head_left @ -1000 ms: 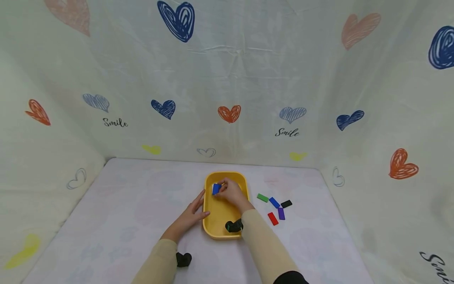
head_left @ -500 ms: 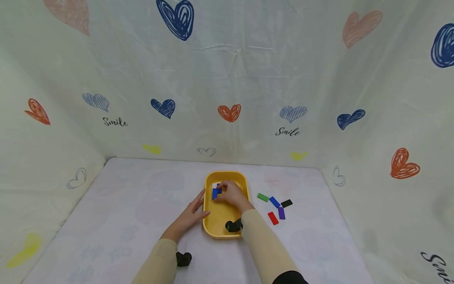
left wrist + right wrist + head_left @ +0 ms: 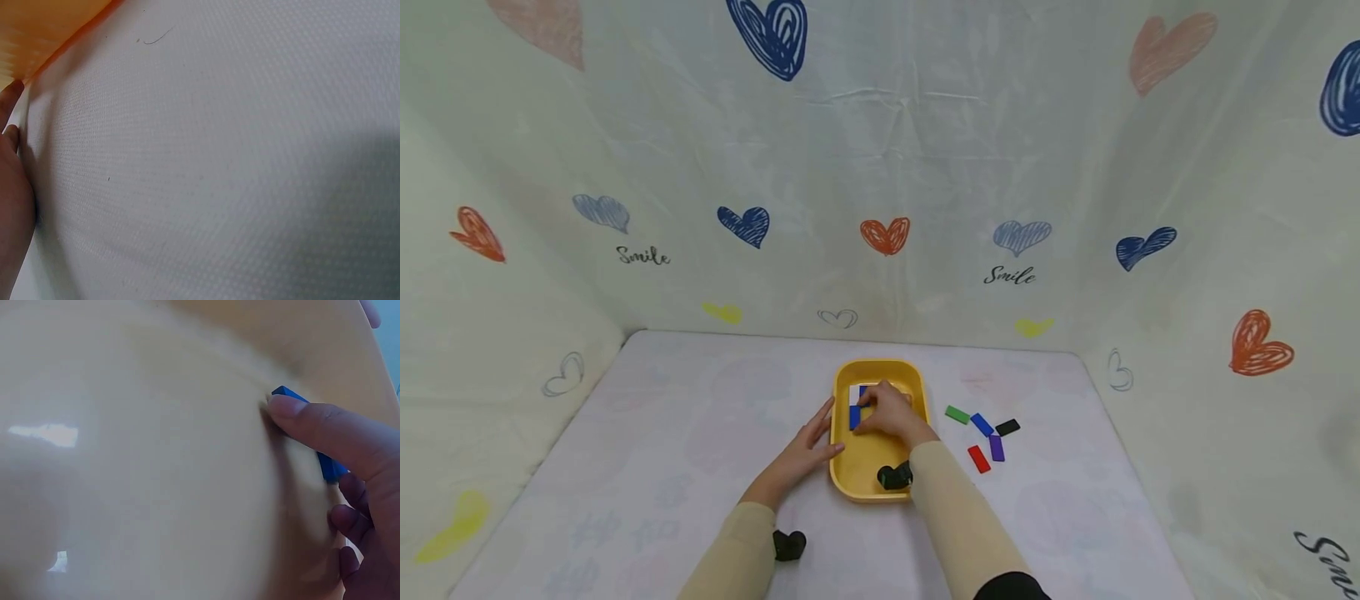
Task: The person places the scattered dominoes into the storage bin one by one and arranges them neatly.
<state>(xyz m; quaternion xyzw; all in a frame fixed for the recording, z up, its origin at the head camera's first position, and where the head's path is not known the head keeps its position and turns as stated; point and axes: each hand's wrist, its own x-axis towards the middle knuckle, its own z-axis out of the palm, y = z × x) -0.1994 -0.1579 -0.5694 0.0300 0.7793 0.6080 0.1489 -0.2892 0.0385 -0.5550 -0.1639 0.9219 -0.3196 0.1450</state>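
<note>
A yellow tray (image 3: pixel 868 467) stands in the middle of the table. Inside it, my right hand (image 3: pixel 891 414) pinches a blue block (image 3: pixel 854 417) near the tray's left wall. The right wrist view shows the thumb along one side of this blue block (image 3: pixel 331 467), close to the tray floor. Beyond it lie a white block (image 3: pixel 853 395) and another blue block (image 3: pixel 863 392), partly covered by the fingers. My left hand (image 3: pixel 801 458) rests against the tray's left side with its fingers straight. In the left wrist view, its fingertips touch the outer wall of the tray (image 3: pixel 53 28).
Right of the tray, loose blocks lie on the table: green (image 3: pixel 957 414), blue (image 3: pixel 982 424), black (image 3: pixel 1007 427), purple (image 3: pixel 997 448) and red (image 3: pixel 979 459). A cloth backdrop with printed hearts rises behind the table.
My right hand has brought the blue block down from beside the white block toward the near side, uncovering the white block and part of another blue one. The left hand stays put.
</note>
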